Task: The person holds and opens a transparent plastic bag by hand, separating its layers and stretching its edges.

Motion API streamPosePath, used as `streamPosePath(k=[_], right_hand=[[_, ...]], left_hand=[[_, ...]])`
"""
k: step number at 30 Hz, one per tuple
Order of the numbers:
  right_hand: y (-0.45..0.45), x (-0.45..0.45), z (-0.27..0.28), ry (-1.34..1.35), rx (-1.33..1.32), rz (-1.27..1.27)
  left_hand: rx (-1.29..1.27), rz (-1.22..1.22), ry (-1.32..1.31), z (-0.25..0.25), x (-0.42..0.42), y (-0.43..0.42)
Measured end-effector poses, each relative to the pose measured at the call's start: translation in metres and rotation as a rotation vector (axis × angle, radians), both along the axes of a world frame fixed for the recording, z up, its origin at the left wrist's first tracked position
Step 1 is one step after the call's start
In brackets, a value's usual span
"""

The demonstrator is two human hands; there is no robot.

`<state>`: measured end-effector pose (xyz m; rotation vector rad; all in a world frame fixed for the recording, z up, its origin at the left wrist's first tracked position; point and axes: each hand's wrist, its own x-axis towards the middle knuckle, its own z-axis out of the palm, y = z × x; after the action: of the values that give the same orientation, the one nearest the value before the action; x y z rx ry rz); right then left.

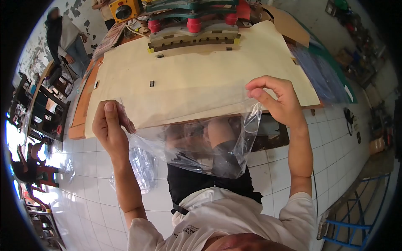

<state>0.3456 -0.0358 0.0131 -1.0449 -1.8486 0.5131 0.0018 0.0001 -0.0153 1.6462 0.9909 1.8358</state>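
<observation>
A clear plastic sheet (197, 146) hangs stretched between my two hands, over the near edge of the cream-covered table (125, 71) and above my lap. My left hand (112, 123) pinches its left corner, thumb on top. At the upper right corner, my right hand (274, 98) grips the plastic between thumb and fingertips. Small dark blocks lie on the cream surface, one of them (152, 83) left of centre. A machine bar with red knobs (193, 30) spans the table's far side.
Crumpled clear plastic (142, 165) lies on the tiled floor at lower left. Blue plastic sheets (322, 75) rest at the table's right. A yellow control box (124, 10) is at the back. Another person (69, 37) stands far left. A blue metal frame (356, 226) is at lower right.
</observation>
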Motion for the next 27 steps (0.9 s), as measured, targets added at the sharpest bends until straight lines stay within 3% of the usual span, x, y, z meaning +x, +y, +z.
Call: streamPosePath(k=[4, 27], right_hand=[[0.004, -0.001, 0.018, -0.194, -0.02, 0.022], [0.01, -0.002, 0.024, -0.125, -0.166, 0.034]], left_hand=[[-0.023, -0.027, -0.001, 0.008, -0.003, 0.0], [-0.042, -0.029, 0.046, 0.019, -0.008, 0.012]])
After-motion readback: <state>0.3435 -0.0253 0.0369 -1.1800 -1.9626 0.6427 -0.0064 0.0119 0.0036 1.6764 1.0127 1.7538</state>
